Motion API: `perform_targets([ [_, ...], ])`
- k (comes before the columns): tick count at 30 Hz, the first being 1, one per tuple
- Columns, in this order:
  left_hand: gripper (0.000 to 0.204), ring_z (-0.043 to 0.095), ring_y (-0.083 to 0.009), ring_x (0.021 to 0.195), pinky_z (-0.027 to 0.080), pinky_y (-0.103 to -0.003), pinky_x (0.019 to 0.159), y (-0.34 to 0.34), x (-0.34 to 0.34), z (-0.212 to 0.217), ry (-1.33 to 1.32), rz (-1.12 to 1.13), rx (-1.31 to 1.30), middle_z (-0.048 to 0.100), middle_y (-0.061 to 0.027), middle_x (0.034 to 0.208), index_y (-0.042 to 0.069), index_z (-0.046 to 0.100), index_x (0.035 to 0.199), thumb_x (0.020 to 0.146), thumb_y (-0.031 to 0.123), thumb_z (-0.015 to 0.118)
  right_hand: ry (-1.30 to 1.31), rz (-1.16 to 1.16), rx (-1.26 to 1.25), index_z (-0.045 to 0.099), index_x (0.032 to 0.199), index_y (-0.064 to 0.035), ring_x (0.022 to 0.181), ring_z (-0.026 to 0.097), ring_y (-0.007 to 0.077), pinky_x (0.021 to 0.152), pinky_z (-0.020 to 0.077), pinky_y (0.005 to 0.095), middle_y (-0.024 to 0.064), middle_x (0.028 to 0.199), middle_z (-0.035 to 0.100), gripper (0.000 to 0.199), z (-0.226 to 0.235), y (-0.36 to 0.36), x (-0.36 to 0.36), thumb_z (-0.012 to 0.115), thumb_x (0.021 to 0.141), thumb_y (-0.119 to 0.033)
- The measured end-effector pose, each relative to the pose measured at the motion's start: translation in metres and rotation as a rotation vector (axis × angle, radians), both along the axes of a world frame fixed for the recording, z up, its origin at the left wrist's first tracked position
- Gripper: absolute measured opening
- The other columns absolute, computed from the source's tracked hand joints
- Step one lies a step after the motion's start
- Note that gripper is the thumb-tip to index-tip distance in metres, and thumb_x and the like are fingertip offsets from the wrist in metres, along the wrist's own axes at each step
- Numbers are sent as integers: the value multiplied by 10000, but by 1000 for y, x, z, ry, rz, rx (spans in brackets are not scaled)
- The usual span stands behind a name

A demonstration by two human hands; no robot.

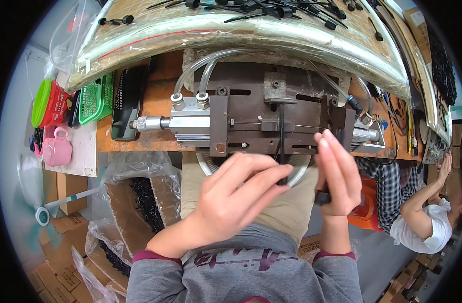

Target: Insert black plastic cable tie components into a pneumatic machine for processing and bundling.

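A slim black plastic rod (pixel 282 126) sits in the middle of a dark brown metal clamping fixture (pixel 251 112), its lower end coming out toward me. My left hand (pixel 236 194) is closed, thumb and fingertips pinched at that lower end. My right hand (pixel 338 177) is just right of the fixture, its fingers long and held together. A small black piece (pixel 321 197) shows at its palm side, seemingly held by the thumb; most of it is hidden.
Air cylinders (pixel 190 121) with clear hoses (pixel 205 76) flank the fixture. Above it lies a plastic-wrapped board (pixel 190 38) with several black parts (pixel 251 7). At left are a green basket (pixel 96 98), a pink cup (pixel 57 147) and a fan (pixel 42 216). Another person (pixel 427 217) works at right.
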State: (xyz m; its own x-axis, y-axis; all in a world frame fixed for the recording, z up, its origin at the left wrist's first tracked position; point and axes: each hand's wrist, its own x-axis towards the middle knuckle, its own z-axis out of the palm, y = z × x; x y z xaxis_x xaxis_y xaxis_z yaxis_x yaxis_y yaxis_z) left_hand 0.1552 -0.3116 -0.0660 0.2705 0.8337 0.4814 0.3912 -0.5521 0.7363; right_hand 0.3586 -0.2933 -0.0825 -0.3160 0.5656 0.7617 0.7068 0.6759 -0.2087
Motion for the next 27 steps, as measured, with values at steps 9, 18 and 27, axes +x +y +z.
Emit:
perform_targets([
  [9,264,669,-182,680,535,-290,640,15,12,-24,483,47,176,625,-179,1313,-1,700,984,736,82,740,354,144,-90,523,1165,-4,909,736,343,745,611,371,285,1084,687,369,-20,-3,3,671,851,121],
  [18,383,699,-230,758,559,-319,662,5,7,-21,241,1,46,655,-166,1222,33,669,1078,754,222,748,-32,-144,57,644,1108,158,894,708,328,781,627,362,267,1060,678,248,-4,-26,5,651,925,-9],
  [27,291,631,-259,799,525,-384,639,-19,15,-19,-293,-174,87,570,-77,881,40,651,954,730,177,776,-111,65,66,609,1180,167,997,696,381,825,612,373,319,1182,629,267,-3,-22,-10,582,928,83],
])
